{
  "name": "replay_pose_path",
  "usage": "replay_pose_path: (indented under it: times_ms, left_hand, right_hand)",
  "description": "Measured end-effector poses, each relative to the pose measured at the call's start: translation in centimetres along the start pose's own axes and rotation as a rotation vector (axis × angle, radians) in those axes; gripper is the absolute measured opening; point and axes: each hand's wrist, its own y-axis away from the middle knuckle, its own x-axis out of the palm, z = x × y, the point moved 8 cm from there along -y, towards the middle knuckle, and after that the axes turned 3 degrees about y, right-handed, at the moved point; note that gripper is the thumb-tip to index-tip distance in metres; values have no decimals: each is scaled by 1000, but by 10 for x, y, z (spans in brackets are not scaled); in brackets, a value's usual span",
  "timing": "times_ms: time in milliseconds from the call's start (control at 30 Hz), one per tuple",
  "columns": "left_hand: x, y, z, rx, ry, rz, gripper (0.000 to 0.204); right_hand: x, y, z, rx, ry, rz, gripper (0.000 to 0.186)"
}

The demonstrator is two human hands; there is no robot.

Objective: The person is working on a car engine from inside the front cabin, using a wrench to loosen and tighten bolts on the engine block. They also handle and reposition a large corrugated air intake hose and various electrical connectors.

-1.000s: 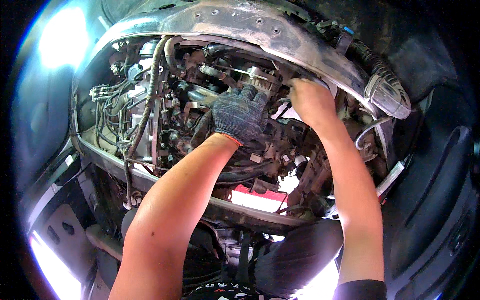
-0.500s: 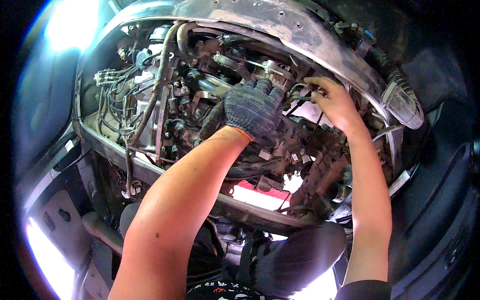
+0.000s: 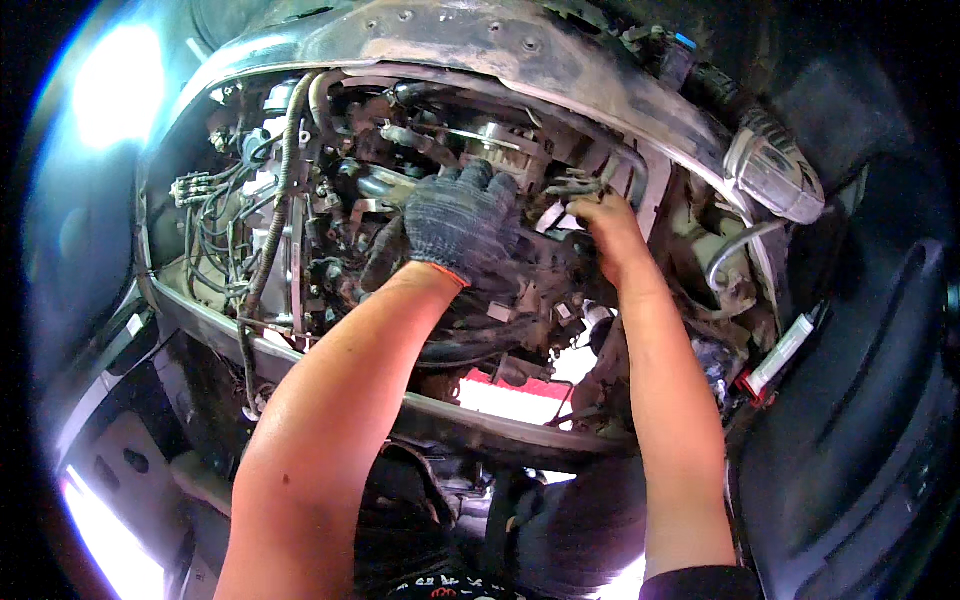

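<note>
My left hand (image 3: 460,228), in a dark knitted work glove with an orange cuff edge, lies over the engine. Its fingers stretch forward against a ribbed metal housing (image 3: 497,152) that looks like an alternator; the fingertips are partly hidden. To its right is my right hand (image 3: 610,228), bare, with fingers curled together beside some thin dark hoses or wires (image 3: 575,186). What those fingers pinch, if anything, is too small and dark to make out.
A metal frame (image 3: 440,45) surrounds the engine bay. At left run a corrugated conduit (image 3: 276,205) and a bundle of thin wires (image 3: 207,225). A bent grey hose (image 3: 716,258) and a ribbed duct (image 3: 775,175) are at right. Below is an opening (image 3: 515,398) with something red.
The whole view has shifted slightly. My right hand has come closer to the left one, its fingers curled down more. The left hand stays against the same housing.
</note>
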Motion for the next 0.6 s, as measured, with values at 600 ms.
replay_pose_path:
  times_ms: [600]
  left_hand:
    - [-2,2,1,1,40,-70,33]
  right_hand:
    - [12,5,9,162,-430,-139,30]
